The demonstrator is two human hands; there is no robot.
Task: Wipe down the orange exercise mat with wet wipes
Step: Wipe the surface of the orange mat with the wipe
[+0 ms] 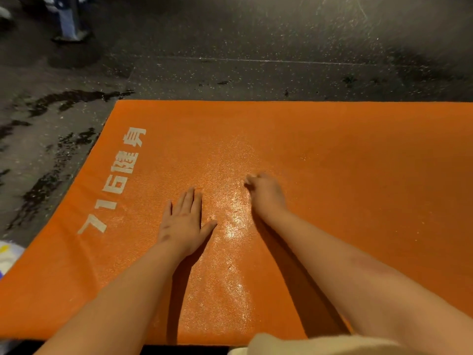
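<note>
The floor [256, 47] is dark and rubbery, flecked with pale speckles, with black wet-looking smears beyond the mat's left end. The mat [358, 175] lies flat on it, a broad orange rectangle with a fine pebbled grain, straight edges and a square far-left corner. Down the middle of the mat runs a glossy wet streak [230, 226], glittering where the grain catches the light. Along the mat's left end sits a line of blocky off-white lettering [120, 180], worn and patchy.

Cream fabric [307, 345], soft and matte, overlaps the mat's near edge. Beyond the mat's far-left corner stands a blurred pale post [67, 21] on a dark base. Just off the mat's left end, toward its near corner, lies something white with a yellow mark [7, 254], too blurred to name.

The left hand [183, 221] lies flat on the mat just left of the streak, fingers straight and together, thumb spread. The right hand [266, 193] rests on the mat at the streak's right, fingers curled tight round a small pale wad [249, 178] showing at its fingertips, blurred.
</note>
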